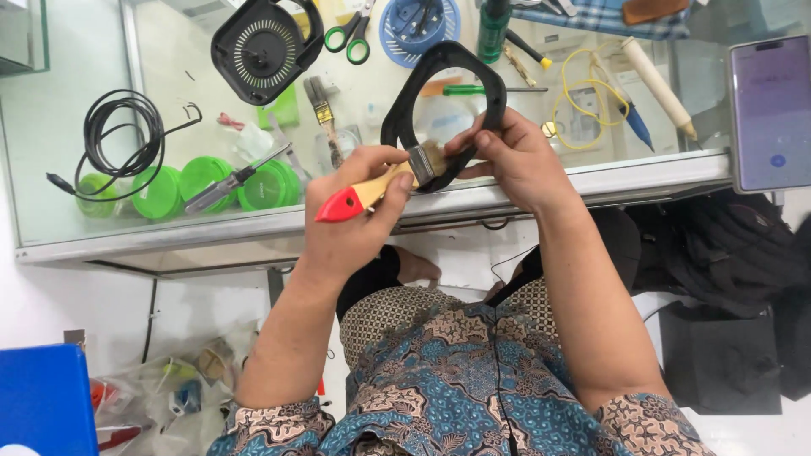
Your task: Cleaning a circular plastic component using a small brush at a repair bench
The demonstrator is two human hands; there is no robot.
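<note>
- Counter (591, 181): glass-topped display case, used here as the landmark. Tools lie on the glass, more items show through it below.
- Black ring-shaped housing (439, 76): held tilted above the counter's front edge, lower rim inside the right hand, upper part free over the glass.
- Round black fan-like part (263, 51): flat on the counter, far left of the held housing, well apart from it.
- Phone (770, 114): at the counter's right end, screen lit, standing up against it.
- Black cable coil (118, 139): left end of the counter, loose loops.
- Right hand (519, 160): fingers curled and clamped on the housing's lower rim, thumb on the inner edge.
- Left hand (355, 207): closed around the paintbrush (380, 186), wooden handle with red tip pointing left, bristles touching the housing rim just by the right thumb.
- Green round lids or tubs (207, 181): a row under the glass, left of the hands. Contents not visible, cannot tell if they hold anything.
- Blue round perforated tray (420, 27): far edge of the counter, holds small dark parts, too small to identify.
- Screwdriver (236, 179): lying over the green tubs.
- Scissors (351, 35): green handles, far edge, next to the blue tray.
- Risk, my read: the housing hangs over the counter edge on a one-hand grip. Hard brush strokes could twist it loose, dropping it on the glass or into the lap. Brushed-off dust likely lands on the parts below.
</note>
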